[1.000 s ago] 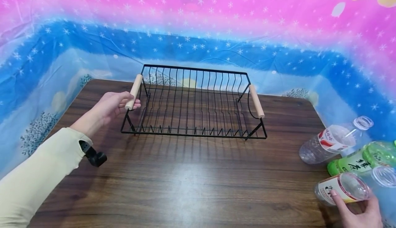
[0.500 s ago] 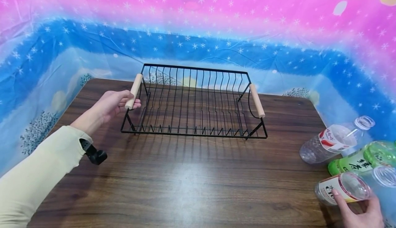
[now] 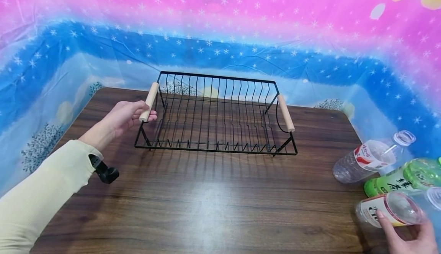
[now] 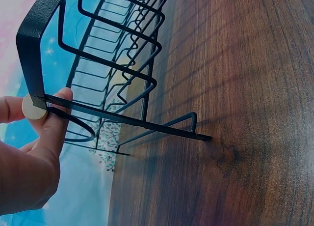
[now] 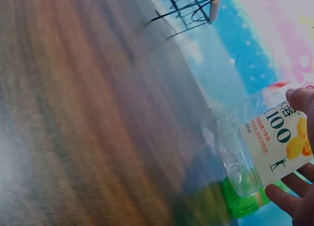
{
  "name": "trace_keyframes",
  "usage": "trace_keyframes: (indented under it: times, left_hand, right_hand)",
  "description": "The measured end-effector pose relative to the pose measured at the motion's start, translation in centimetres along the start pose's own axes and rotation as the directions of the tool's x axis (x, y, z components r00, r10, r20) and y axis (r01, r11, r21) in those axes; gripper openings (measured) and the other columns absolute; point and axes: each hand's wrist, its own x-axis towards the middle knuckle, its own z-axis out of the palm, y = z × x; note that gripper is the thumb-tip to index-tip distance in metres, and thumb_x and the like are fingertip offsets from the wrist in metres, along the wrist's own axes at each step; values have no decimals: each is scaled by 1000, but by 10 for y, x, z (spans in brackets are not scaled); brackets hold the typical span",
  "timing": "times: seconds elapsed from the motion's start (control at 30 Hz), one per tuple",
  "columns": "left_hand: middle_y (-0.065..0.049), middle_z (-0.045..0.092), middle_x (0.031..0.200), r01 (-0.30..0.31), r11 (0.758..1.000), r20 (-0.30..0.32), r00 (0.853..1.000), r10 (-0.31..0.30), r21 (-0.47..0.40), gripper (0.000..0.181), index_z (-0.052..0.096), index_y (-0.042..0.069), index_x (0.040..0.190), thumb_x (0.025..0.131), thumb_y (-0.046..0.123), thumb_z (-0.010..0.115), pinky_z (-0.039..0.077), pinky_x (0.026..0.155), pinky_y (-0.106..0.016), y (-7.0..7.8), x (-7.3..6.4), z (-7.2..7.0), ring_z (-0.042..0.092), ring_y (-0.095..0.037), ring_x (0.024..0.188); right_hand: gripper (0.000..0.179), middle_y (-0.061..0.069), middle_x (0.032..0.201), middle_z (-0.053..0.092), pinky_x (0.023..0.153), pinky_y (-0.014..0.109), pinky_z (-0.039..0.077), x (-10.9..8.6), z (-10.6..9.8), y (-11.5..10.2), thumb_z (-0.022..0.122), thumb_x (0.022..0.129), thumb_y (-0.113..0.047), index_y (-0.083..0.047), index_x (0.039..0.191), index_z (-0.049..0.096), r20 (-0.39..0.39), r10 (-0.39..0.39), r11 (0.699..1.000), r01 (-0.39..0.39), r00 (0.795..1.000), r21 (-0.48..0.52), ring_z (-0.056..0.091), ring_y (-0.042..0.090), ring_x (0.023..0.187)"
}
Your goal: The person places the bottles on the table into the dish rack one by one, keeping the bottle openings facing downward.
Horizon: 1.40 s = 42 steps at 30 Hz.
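A black wire dish rack (image 3: 217,151) with pale wooden handles stands on the brown wood-grain table (image 3: 213,215). My left hand (image 3: 124,119) grips its left wooden handle (image 3: 153,94); in the left wrist view the handle's round end (image 4: 33,108) shows between thumb and fingers. At the lower right, my right hand (image 3: 411,236) holds a clear plastic bottle (image 3: 399,208) with a white label, tilted with its mouth to the right. Oranges or lemons are printed on that label (image 5: 274,137) in the right wrist view. Part of the right hand is cut off by the frame.
Beyond the held bottle are a green bottle (image 3: 396,183) and a clear bottle (image 3: 355,166) with a red and white label, at the table's right edge. A pink and blue snowflake-patterned cloth (image 3: 220,47) surrounds the table at the back and sides.
My right hand has moved slightly to the right with the clear bottle. The left hand and the dish rack have stayed in place.
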Motion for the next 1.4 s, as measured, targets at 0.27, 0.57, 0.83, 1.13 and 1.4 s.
trace_keyframes:
  times: [0.27,0.57,0.83,1.13,1.4]
  left_hand:
    - [1,72,83,-3,1000,2,1000,3,-2,63,10,-12,148,99,10,44,55,80,-19,-1,1,-1,70,-8,80]
    - [1,72,85,-12,1000,4,1000,12,5,64,10,-12,148,99,11,44,55,80,-18,-2,-1,-2,70,-7,80]
    - [-3,72,84,-20,999,27,999,21,-42,64,9,-15,147,99,7,44,56,79,-19,-2,-1,-2,70,-8,78]
    - [-1,72,82,-27,999,37,999,28,-30,62,10,-15,146,99,8,44,55,81,-19,-3,-1,-2,70,-7,78]
    - [0,72,82,-29,1000,21,999,29,-2,61,12,-15,146,100,8,43,55,80,-18,-2,0,-2,70,-6,77]
  right_hand:
    - [68,-8,132,49,106,26,38,-2,-14,-22,73,84,-15,-30,143,42,-108,-94,985,108,990,133,45,6,124]
    - [70,-7,131,50,88,6,41,-7,-28,-51,72,84,-5,-27,143,42,-150,-176,964,201,973,176,48,9,125]
    - [69,-9,132,48,103,26,41,-6,-30,-64,69,87,-8,-29,146,38,-113,-197,966,213,974,149,45,9,129]
    - [67,-8,131,51,90,9,43,-2,-30,-72,71,85,-5,-26,143,44,-74,-245,956,254,967,146,48,7,125]
    - [68,-9,133,49,89,5,41,-3,-26,-90,70,87,-9,-30,145,40,39,-285,957,282,958,74,46,8,124]
